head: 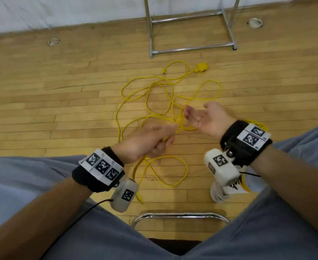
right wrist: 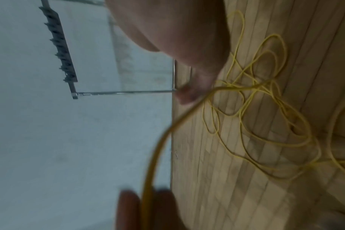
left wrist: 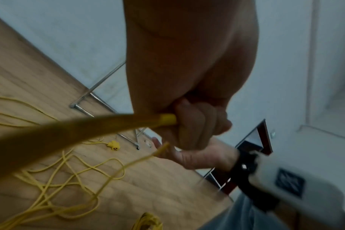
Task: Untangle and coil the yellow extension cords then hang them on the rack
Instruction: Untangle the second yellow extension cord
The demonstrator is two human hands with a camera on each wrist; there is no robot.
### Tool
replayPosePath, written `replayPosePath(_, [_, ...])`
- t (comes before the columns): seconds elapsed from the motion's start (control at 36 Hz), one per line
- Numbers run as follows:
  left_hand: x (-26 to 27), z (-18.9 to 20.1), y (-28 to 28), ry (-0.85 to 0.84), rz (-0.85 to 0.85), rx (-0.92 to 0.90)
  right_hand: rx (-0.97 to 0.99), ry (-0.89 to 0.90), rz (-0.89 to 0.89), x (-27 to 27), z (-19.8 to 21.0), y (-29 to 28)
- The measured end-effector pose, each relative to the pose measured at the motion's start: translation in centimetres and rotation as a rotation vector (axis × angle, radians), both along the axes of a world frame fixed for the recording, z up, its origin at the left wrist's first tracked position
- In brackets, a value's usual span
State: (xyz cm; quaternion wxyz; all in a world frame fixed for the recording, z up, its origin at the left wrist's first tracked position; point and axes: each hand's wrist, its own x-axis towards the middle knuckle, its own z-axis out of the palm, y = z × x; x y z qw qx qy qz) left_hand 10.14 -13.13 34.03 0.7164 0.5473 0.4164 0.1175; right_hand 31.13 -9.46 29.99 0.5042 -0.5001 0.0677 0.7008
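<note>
A yellow extension cord (head: 155,102) lies in tangled loops on the wooden floor, its yellow socket block (head: 202,67) and plug (head: 163,72) near the rack (head: 192,47). My left hand (head: 160,143) grips a strand of the cord in a fist; the left wrist view shows its fingers (left wrist: 189,124) curled round the cord (left wrist: 165,119). My right hand (head: 193,115) is palm up just right of it, with its fingers straight. The held strand passes by the right fingertips (right wrist: 187,95). The right hand (left wrist: 197,154) also appears open in the left wrist view.
I sit on a chair with a chrome frame (head: 180,215), knees on both sides. A white shoe (head: 227,188) stands on the floor at the right. More yellow cord (head: 257,123) shows behind my right wrist. The rack's bar with hooks (right wrist: 59,46) stands against a pale wall.
</note>
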Motion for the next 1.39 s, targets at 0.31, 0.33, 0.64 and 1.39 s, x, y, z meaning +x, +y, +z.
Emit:
replayPosePath(0.31, [0.7, -1.0, 0.0, -0.007, 0.098, 0.231, -0.217, -0.487, 0.427, -2.1, -1.1, -2.0])
replayPosePath(0.33, [0.7, -1.1, 0.2, -0.015, 0.130, 0.244, -0.204, -0.510, 0.410, -2.1, -1.2, -2.1])
replayPosePath(0.64, [1.5, -0.7, 0.2, -0.015, -0.032, 0.288, -0.007, -0.008, 0.180, -0.9, 1.2, -0.9])
replayPosePath(1.39, [4.0, 4.6, 9.6, -0.384, 0.482, -0.105, 0.479, -0.721, 0.744, -1.2, 9.7, -0.4])
